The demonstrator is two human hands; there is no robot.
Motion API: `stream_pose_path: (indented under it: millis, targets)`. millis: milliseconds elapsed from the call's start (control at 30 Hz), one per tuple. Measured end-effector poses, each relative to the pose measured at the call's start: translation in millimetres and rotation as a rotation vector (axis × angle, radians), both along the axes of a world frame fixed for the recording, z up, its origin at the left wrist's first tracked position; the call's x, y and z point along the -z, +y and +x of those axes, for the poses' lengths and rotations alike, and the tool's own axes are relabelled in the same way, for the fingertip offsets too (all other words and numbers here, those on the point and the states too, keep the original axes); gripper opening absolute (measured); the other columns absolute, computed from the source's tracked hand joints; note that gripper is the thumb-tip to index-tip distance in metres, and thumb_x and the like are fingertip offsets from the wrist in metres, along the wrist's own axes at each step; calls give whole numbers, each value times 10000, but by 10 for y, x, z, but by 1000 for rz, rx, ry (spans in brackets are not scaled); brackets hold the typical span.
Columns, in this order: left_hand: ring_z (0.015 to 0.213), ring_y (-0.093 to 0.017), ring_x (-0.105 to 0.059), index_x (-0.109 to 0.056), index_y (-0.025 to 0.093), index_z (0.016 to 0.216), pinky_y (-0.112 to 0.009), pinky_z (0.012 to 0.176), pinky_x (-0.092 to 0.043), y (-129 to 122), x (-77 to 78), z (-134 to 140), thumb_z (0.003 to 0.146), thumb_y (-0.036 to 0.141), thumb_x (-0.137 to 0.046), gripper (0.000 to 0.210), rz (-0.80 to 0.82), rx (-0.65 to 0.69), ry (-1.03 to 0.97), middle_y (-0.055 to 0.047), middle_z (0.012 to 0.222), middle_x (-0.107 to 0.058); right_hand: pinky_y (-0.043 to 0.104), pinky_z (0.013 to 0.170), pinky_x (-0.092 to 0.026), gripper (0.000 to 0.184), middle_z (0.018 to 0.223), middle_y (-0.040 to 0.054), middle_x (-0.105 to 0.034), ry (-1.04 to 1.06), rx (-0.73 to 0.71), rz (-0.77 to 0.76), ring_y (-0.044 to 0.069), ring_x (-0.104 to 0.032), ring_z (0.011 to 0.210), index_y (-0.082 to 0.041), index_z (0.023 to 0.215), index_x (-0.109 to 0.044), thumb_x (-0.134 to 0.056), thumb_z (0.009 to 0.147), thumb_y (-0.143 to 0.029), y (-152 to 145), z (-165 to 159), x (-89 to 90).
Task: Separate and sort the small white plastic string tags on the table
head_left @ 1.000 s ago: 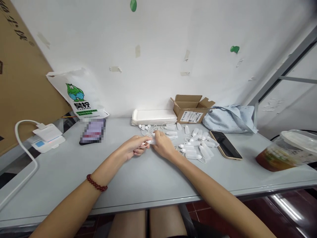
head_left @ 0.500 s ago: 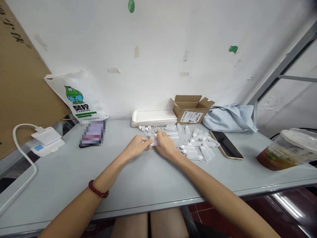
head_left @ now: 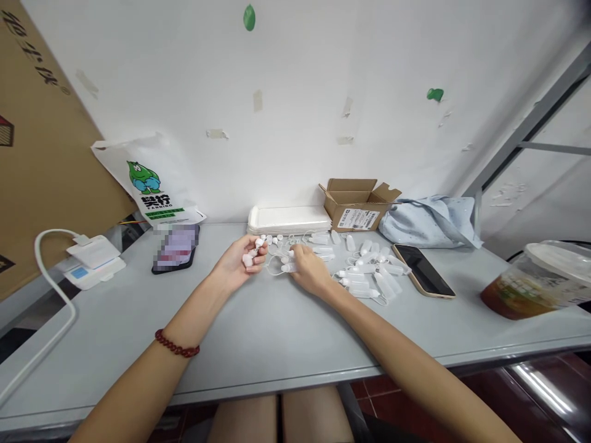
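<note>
My left hand point(head_left: 233, 266) is turned partly palm-up, its fingers curled around several small white caps point(head_left: 248, 260). A few thin loops of cord trail from these caps toward the other hand. My right hand point(head_left: 313, 269) is closed on small translucent squeeze bottles point(head_left: 287, 267), which poke out on its left side; how many it holds is hidden. Just behind the hands lie more white caps point(head_left: 269, 240). To the right of my right hand is a scattered pile of translucent dropper bottles point(head_left: 369, 271), some with capped tips and looped ties.
Behind the hands, a stack of white trays point(head_left: 290, 216) stands beside an open cardboard box point(head_left: 354, 209). A phone point(head_left: 422, 271), a blue cloth bag point(head_left: 429, 221) and a drink cup point(head_left: 530, 283) lie rightward. On the left are another phone point(head_left: 178, 246), a white bag point(head_left: 152, 184) and a charger point(head_left: 95, 261).
My left hand has moved left, away from my right hand, and turned to show caps in its fingers. The right hand has stayed nearly in place. The view has shifted slightly.
</note>
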State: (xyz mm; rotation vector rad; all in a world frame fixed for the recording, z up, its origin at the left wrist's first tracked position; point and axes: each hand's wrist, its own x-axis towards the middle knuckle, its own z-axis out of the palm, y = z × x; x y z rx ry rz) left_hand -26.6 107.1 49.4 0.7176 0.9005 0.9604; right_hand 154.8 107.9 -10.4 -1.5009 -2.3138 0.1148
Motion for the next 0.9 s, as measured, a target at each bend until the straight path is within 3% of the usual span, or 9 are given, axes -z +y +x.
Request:
stream_pose_path:
  millis: [67, 167, 267, 367, 433, 500, 633, 767, 900]
  targets:
    - [408, -46, -362, -532, 125, 757, -144, 292, -182, 0, -11, -6, 757, 224, -494, 106, 4, -29, -30, 10, 624, -461, 333, 810, -423, 327, 1109, 134, -564, 11, -75, 20, 235, -496, 1025, -138, 1105, -435, -478, 782, -127, 12, 11, 21]
    - [374, -33, -275, -526, 148, 750, -152, 311, -165, -15, 18, 9, 750, 277, -550, 131, 80, -69, 7, 55, 559, -387, 334, 817, -416, 354, 1091, 126, -572, 12, -138, 36, 230, -493, 1009, -139, 1110, -440, -459, 762, -81, 16, 12, 26]
    - [375, -26, -223, -553, 143, 697, -172, 357, -161, -42, 78, 46, 719, 324, -616, 193, 270, -120, 297, 84, 503, -307, 328, 800, -419, 369, 1087, 120, -575, -6, -157, 31, 228, -495, 997, -146, 1116, -444, -447, 755, -65, -6, -1, 0]
    - [471, -71, -393, -657, 143, 812, -191, 446, -286, -66, 140, 91, 695, 317, -618, 213, 492, -126, 683, 41, 545, -464, 331, 804, -422, 370, 1111, 126, -571, -27, -172, 22, 233, -492, 1014, -141, 1125, -443, -445, 761, -71, -34, -14, -24]
    - [597, -118, -502, -680, 165, 912, -219, 550, -371, -75, 168, 113, 710, 304, -576, 267, 599, -68, 825, 1, 679, -602, 332, 816, -421, 392, 1137, 129, -567, -23, -175, 26, 233, -486, 1038, -140, 1143, -435, -432, 760, -60, -45, -16, -24]
    - [690, -151, -545, -690, 168, 915, -244, 630, -402, -80, 181, 127, 743, 317, -520, 284, 680, 8, 878, -23, 804, -665, 331, 824, -421, 433, 1162, 131, -560, -4, -164, 31, 230, -485, 1054, -143, 1169, -419, -421, 748, -44, -52, -16, -18]
    - [758, -180, -556, -706, 151, 818, -253, 677, -401, -101, 180, 148, 778, 376, -475, 325, 763, 64, 934, -32, 833, -688, 335, 835, -422, 514, 1214, 138, -537, 32, -156, 23, 228, -487, 1071, -140, 1219, -372, -419, 720, -26, -73, -20, -22]
    - [688, -161, -531, -709, 154, 896, -238, 631, -375, -140, 194, 192, 746, 369, -532, 317, 828, 105, 1019, -14, 801, -687, 341, 840, -421, 561, 1188, 136, -545, 13, -152, 0, 231, -487, 1070, -142, 1228, -360, -416, 686, -9, -95, -34, -42]
    - [625, -133, -485, -688, 140, 772, -225, 588, -339, -166, 212, 227, 782, 328, -481, 280, 884, 114, 1044, -2, 696, -643, 343, 869, -408, 524, 1166, 137, -551, 16, -171, 37, 228, -493, 1059, -132, 1192, -393, -419, 683, -9, -85, -39, -34]
